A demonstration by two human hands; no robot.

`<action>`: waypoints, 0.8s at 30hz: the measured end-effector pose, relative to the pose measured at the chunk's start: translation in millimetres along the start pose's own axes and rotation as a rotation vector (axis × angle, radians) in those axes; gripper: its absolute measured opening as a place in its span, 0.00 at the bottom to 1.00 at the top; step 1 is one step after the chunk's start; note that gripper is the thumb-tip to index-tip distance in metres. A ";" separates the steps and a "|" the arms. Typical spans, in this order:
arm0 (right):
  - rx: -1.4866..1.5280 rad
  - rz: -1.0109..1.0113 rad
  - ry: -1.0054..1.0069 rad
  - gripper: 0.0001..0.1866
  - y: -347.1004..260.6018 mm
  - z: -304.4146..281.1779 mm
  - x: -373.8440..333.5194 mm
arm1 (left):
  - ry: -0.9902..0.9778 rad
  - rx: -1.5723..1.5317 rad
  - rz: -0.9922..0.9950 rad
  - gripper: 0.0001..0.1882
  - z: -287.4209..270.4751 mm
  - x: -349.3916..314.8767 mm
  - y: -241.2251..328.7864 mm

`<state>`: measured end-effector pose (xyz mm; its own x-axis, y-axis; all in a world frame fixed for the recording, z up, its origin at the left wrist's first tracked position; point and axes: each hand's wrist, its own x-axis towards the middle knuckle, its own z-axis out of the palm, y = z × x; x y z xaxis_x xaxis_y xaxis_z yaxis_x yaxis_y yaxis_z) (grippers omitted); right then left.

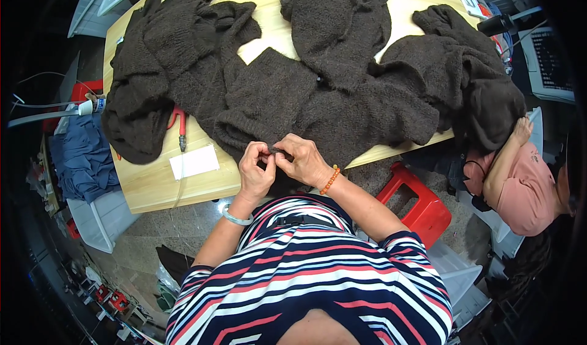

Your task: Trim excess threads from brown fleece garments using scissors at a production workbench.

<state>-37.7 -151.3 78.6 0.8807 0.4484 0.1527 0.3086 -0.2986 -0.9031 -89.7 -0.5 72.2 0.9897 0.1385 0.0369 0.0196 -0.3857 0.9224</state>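
Your left hand (255, 170) and right hand (302, 160) both have a pinching grip on the near edge of the dark knit garment (263, 97); bulk lies ahead, on the tabletop (143, 192). Long axis unclear.

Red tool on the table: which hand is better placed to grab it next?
Left hand, probably: the red tool lies to its left, farther from the right hand. Both hands are at the dark knit.
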 end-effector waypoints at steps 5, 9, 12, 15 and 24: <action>0.093 0.187 0.041 0.10 -1.5 0.2 2.4 | -0.064 -0.113 -0.108 0.07 -0.4 3.1 -3.3; 0.103 0.274 -0.040 0.12 0.4 -8.5 12.1 | -0.081 -0.158 -0.183 0.07 -0.7 4.7 -6.7; 0.084 0.241 -0.082 0.12 -0.8 -13.5 18.3 | -0.029 -0.278 -0.249 0.08 2.5 5.8 -6.3; 0.120 0.275 -0.128 0.13 -4.9 -17.4 22.6 | 0.024 -0.339 -0.240 0.08 2.5 7.5 -0.3; -0.057 -0.008 -0.133 0.08 -3.1 -16.9 27.5 | 0.031 -0.027 0.040 0.09 1.8 11.8 -7.1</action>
<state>-8.4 -152.3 92.4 0.8240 0.5573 0.1023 0.3388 -0.3398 -0.8774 -77.9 2.2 65.4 0.9847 0.1520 0.0858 -0.0243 -0.3673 0.9298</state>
